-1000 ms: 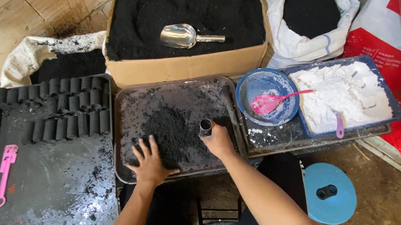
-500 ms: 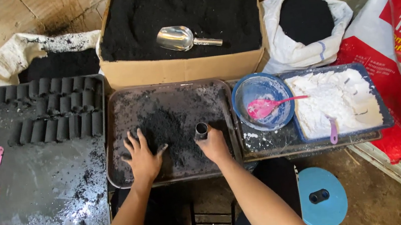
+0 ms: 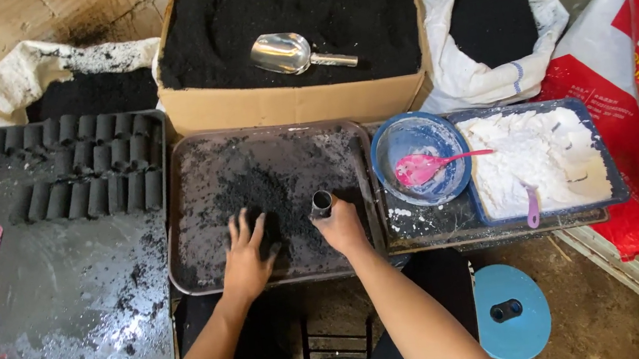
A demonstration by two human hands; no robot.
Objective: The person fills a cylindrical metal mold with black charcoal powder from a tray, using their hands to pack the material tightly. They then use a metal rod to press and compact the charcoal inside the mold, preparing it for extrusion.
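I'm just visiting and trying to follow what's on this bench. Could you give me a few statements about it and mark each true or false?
1. The right hand holds a small dark tube upright over the middle tray. True.
2. The left hand rests on the black powder in that tray. True.
3. The metal scoop lies in the white powder. False: it lies on the black powder in the cardboard box.
4. The pink spoon sits in the blue bowl. True.
5. The rows of black cylinders are on the right-hand tray. False: they are on the tray to the left.
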